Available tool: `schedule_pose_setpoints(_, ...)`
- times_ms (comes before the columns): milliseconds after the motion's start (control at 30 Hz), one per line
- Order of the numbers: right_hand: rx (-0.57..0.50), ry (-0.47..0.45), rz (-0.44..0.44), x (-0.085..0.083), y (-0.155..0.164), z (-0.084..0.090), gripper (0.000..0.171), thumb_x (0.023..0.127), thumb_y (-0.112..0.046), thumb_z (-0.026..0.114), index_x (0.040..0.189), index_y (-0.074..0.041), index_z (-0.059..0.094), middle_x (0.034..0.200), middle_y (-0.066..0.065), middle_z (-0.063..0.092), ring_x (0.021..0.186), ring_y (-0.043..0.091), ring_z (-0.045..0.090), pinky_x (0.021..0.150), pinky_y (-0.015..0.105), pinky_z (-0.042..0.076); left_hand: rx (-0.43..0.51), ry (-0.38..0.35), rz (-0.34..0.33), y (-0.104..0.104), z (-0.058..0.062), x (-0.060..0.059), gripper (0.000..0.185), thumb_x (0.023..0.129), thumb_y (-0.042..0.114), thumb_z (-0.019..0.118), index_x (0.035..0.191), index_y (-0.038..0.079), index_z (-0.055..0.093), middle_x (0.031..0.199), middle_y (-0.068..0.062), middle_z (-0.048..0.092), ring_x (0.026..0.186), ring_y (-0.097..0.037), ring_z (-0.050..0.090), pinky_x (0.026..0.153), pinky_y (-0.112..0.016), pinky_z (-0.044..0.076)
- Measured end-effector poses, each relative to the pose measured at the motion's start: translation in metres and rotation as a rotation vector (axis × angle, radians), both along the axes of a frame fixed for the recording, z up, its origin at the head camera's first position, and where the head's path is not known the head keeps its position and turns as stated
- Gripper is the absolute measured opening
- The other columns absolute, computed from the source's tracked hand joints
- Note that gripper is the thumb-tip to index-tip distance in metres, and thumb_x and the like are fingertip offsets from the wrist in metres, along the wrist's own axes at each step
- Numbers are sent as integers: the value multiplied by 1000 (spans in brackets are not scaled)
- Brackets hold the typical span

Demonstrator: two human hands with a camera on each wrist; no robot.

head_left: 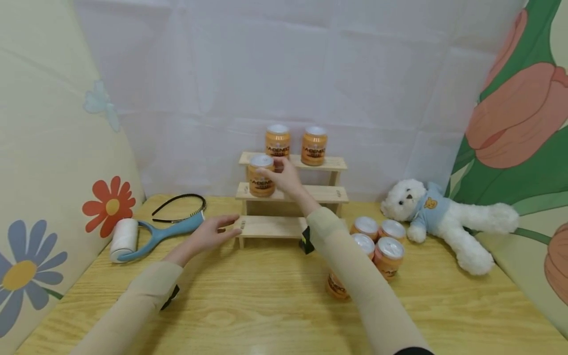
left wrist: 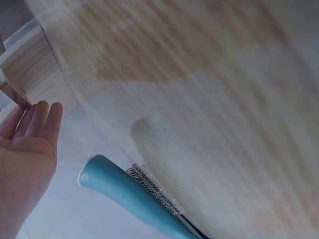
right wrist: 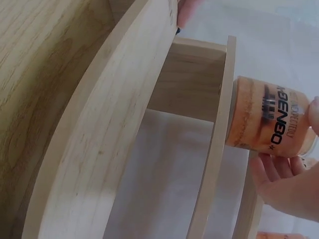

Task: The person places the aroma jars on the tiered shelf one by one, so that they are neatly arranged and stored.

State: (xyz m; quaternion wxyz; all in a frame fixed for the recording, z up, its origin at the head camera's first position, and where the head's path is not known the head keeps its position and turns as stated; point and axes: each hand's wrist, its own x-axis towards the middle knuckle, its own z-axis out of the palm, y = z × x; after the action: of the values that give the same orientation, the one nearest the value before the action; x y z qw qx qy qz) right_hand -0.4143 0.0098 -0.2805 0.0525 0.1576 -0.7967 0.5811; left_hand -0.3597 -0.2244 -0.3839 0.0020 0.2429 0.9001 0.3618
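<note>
My right hand [head_left: 287, 178] grips an orange can [head_left: 262, 180] with a silver lid, thumb in front and fingers behind. In the right wrist view the can [right wrist: 269, 117] stands with its base right at the middle board of a three-step wooden rack [right wrist: 212, 144], near its left end. Two like cans, a left one [head_left: 278, 140] and a right one [head_left: 314, 146], stand on the top step [head_left: 294, 160]. My left hand [head_left: 212, 232], fingers extended, has its fingertips at the left end of the lowest step [head_left: 275, 227]; in the left wrist view the hand [left wrist: 35, 134] holds nothing.
Several more orange cans [head_left: 389, 256] stand on the table right of the rack, partly behind my right sleeve. A white teddy bear [head_left: 437, 212] in a blue shirt lies farther right. At left lie a blue-handled lint roller [head_left: 164, 234] and a black headband [head_left: 177, 196].
</note>
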Motion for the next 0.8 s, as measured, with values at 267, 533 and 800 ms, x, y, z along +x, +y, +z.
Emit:
schedule_pose_setpoints(267,-33,3,4,5,-3,1,59,86,-32,69,135,-7,46,130,11,53,117,25,52,94,36,51,-1,-4,-3,-1,1,1,65,94,38,56,141,-3,38,144,-22,40,130,-41,40,103,-53,41)
schedule_pose_setpoints(533,67,-16,34,17,12,12,67,84,-40,69,139,-10,43,137,8,50,125,23,48,101,36,47,-13,-6,14,2,-1,0,66,94,41,55,142,-1,38,144,-21,40,131,-40,40,104,-53,40)
schedule_pose_setpoints(800,96,-2,78,38,34,26,65,84,-43,69,138,-14,47,140,3,48,128,18,46,105,37,43,-24,-1,16,1,0,-2,65,94,40,54,142,-2,38,144,-22,39,131,-41,39,105,-53,39)
